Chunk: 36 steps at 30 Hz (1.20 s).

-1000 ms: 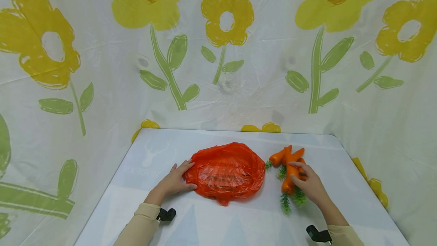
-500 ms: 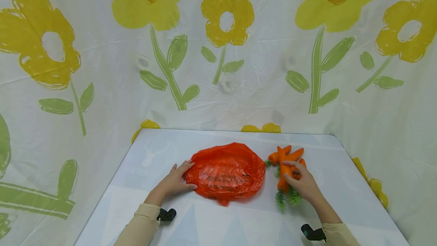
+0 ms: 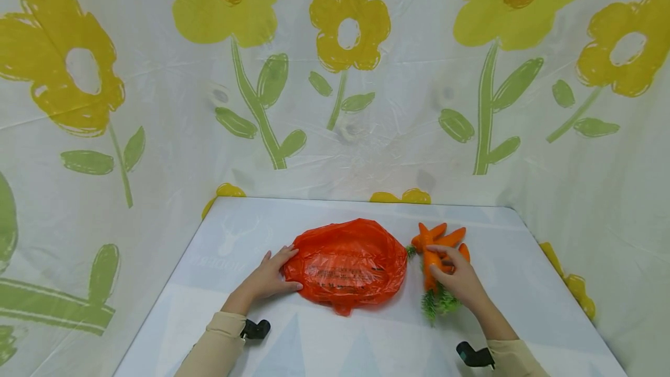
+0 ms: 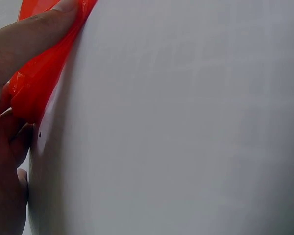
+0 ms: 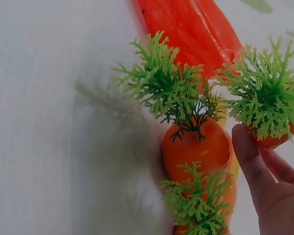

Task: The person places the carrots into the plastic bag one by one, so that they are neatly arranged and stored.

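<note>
A red plastic bag (image 3: pixel 345 263) with dark print lies spread on the table, its mouth wide. At the bag's left edge my left hand (image 3: pixel 268 278) grips the film, thumb in front and fingers behind in the left wrist view. My right hand (image 3: pixel 464 283) pinches a toy carrot (image 3: pixel 430 260) with a green leafy top between thumb and fingers. Several other orange carrots (image 3: pixel 454 238) lie in a pile beneath and behind it, partly covered by the hand. In the right wrist view, leafy tops hide parts of the carrots (image 5: pixel 198 149) below.
The pale table (image 3: pixel 335 342) has its far edge just behind the bag and carrots. White curtains (image 3: pixel 408 92) with yellow flowers enclose the back and sides. A black wrist camera (image 3: pixel 256 329) sits on the left wrist, another (image 3: pixel 473 355) on the right.
My right hand has shifted left with the pinched carrot, toward the bag, exposing more of the pile. The left hand and the bag stay where they were.
</note>
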Each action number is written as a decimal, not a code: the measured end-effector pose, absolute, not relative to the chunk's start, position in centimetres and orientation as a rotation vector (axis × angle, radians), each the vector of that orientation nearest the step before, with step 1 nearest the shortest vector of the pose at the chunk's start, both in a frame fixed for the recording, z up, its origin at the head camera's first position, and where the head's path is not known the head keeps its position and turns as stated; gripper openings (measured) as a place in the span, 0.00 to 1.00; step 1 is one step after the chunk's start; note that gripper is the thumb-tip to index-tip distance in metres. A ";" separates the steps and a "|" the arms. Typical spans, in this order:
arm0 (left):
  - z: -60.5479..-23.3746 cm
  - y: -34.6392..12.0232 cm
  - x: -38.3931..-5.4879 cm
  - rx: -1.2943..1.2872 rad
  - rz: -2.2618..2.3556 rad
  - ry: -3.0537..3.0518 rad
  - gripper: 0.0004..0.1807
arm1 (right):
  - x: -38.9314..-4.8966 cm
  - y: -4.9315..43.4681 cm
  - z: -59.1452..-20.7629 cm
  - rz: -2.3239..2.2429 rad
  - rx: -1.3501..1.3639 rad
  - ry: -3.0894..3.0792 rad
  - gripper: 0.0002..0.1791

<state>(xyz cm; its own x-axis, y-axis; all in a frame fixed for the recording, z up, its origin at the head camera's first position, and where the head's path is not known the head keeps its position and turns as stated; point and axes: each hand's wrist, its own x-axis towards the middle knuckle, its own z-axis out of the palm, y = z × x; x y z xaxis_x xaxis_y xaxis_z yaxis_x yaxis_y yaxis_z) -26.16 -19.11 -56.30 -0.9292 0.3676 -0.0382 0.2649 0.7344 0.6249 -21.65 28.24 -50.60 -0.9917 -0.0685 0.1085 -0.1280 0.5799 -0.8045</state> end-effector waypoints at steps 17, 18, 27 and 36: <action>-56.0 -19.0 -26.0 0.525 0.951 2.772 0.52 | -21.8 27.1 -51.0 1.399 0.195 -2.738 0.24; -56.0 -19.0 -26.0 0.527 0.949 2.771 0.52 | -21.8 27.0 -50.9 1.401 0.194 -2.739 0.24; -56.1 -19.1 -26.0 0.518 0.966 2.767 0.52 | -22.1 25.7 -50.7 1.378 0.218 -2.757 0.23; -56.0 -19.0 -26.0 0.509 0.978 2.760 0.52 | -22.2 24.8 -51.0 1.434 0.252 -2.727 0.23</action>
<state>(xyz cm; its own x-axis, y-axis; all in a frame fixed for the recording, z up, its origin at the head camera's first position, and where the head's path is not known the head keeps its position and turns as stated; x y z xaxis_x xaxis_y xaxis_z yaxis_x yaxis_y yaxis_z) -26.01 -19.03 -55.97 -0.9274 0.3714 -0.0449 0.2602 0.7266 0.6359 -22.15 24.82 -51.05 -0.9854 -0.1204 0.1204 -0.1674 0.5567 -0.8137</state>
